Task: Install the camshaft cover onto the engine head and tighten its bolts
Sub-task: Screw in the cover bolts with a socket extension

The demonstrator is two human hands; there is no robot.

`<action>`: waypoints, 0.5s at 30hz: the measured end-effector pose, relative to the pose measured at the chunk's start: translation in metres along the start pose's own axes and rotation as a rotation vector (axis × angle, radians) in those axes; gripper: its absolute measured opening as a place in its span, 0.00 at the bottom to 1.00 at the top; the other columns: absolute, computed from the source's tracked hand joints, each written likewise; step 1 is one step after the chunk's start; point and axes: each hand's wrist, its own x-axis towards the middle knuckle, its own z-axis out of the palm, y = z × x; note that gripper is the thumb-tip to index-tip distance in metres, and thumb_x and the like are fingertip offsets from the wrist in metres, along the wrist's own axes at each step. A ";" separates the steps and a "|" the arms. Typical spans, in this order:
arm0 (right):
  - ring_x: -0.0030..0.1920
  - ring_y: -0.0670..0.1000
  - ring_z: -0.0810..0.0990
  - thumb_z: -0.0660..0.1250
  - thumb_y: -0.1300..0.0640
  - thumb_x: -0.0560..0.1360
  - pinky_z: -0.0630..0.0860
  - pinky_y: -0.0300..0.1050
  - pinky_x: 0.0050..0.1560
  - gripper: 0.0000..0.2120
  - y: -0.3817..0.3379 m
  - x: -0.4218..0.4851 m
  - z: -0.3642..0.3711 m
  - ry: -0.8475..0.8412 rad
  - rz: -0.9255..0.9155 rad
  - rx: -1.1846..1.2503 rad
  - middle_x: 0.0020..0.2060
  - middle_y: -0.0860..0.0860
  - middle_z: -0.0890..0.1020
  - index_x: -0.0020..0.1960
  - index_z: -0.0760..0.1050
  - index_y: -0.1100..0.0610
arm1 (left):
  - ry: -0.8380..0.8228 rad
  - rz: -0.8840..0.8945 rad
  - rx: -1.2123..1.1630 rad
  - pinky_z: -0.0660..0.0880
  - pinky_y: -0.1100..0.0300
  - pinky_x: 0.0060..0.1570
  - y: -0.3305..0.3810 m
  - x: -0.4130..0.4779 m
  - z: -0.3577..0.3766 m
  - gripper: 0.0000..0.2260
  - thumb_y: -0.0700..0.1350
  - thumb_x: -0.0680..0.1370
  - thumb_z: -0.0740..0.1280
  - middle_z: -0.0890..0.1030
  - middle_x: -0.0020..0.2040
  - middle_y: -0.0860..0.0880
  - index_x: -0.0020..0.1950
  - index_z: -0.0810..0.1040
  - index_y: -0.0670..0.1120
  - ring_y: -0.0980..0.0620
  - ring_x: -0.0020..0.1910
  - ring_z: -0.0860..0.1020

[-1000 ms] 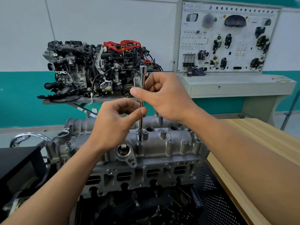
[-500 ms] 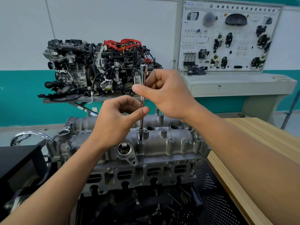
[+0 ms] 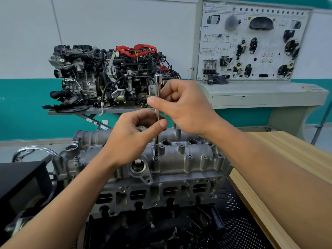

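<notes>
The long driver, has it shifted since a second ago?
No. The driver stands upright on the same bolt boss of the camshaft cover, right of its round opening.

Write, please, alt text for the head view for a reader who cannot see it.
The left hand and, above it, the right hand pinch a chrome extension bar upright on a bolt in the camshaft cover. A display engine stands behind.

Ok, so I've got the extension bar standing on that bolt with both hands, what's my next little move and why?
Probably spin the extension bar clockwise to run the bolt down finger-tight. The bar stands upright with its tip seated on the bolt in the camshaft cover. Your right hand pinches it high, your left hand lower, and no handle is on top.
</notes>
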 end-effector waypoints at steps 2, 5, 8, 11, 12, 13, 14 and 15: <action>0.21 0.41 0.67 0.76 0.55 0.72 0.63 0.32 0.24 0.15 0.000 0.000 0.003 0.037 -0.009 -0.013 0.19 0.42 0.72 0.34 0.72 0.55 | 0.053 0.017 0.001 0.70 0.73 0.34 0.000 0.000 0.000 0.07 0.47 0.73 0.74 0.84 0.36 0.52 0.43 0.82 0.44 0.61 0.31 0.77; 0.22 0.41 0.68 0.76 0.55 0.73 0.65 0.31 0.25 0.12 -0.002 -0.002 0.002 0.003 0.000 0.026 0.21 0.43 0.73 0.38 0.75 0.59 | 0.070 0.025 0.021 0.72 0.71 0.36 -0.004 -0.003 -0.001 0.06 0.49 0.74 0.73 0.84 0.36 0.54 0.41 0.82 0.47 0.63 0.32 0.77; 0.25 0.44 0.71 0.71 0.57 0.77 0.69 0.35 0.28 0.07 -0.003 -0.003 -0.003 -0.121 0.004 0.048 0.25 0.47 0.75 0.48 0.79 0.62 | 0.011 0.003 0.034 0.76 0.68 0.41 -0.005 -0.004 -0.003 0.10 0.51 0.77 0.68 0.87 0.41 0.55 0.48 0.85 0.47 0.61 0.40 0.82; 0.27 0.47 0.70 0.65 0.59 0.81 0.69 0.39 0.28 0.09 -0.003 -0.003 -0.007 -0.177 0.005 0.048 0.27 0.51 0.74 0.49 0.79 0.65 | -0.067 -0.016 0.025 0.77 0.65 0.42 -0.005 -0.002 -0.004 0.09 0.50 0.80 0.66 0.87 0.43 0.54 0.51 0.85 0.48 0.60 0.42 0.82; 0.27 0.47 0.70 0.65 0.58 0.81 0.69 0.38 0.28 0.12 -0.004 -0.003 -0.008 -0.171 0.001 0.017 0.27 0.53 0.74 0.46 0.79 0.67 | -0.081 -0.027 0.017 0.78 0.63 0.42 -0.005 -0.001 -0.004 0.10 0.50 0.80 0.65 0.87 0.44 0.54 0.51 0.85 0.48 0.59 0.43 0.82; 0.26 0.47 0.69 0.66 0.58 0.80 0.68 0.37 0.28 0.13 -0.004 -0.003 -0.007 -0.153 -0.006 -0.017 0.26 0.53 0.74 0.43 0.78 0.67 | -0.086 -0.035 0.011 0.79 0.60 0.42 -0.006 0.000 -0.005 0.11 0.51 0.79 0.65 0.87 0.44 0.53 0.51 0.85 0.48 0.57 0.44 0.83; 0.25 0.45 0.69 0.67 0.57 0.80 0.67 0.35 0.28 0.14 -0.004 -0.003 -0.005 -0.127 -0.010 -0.036 0.25 0.51 0.74 0.39 0.77 0.65 | -0.082 -0.031 0.009 0.79 0.59 0.42 -0.006 0.000 -0.004 0.12 0.52 0.79 0.65 0.87 0.44 0.52 0.51 0.85 0.48 0.55 0.45 0.83; 0.24 0.43 0.68 0.69 0.57 0.78 0.66 0.34 0.27 0.13 -0.003 -0.003 -0.003 -0.096 -0.007 -0.037 0.24 0.48 0.74 0.36 0.76 0.61 | -0.065 -0.017 0.006 0.78 0.60 0.42 -0.006 0.000 -0.004 0.11 0.53 0.78 0.67 0.87 0.44 0.51 0.50 0.85 0.47 0.54 0.45 0.83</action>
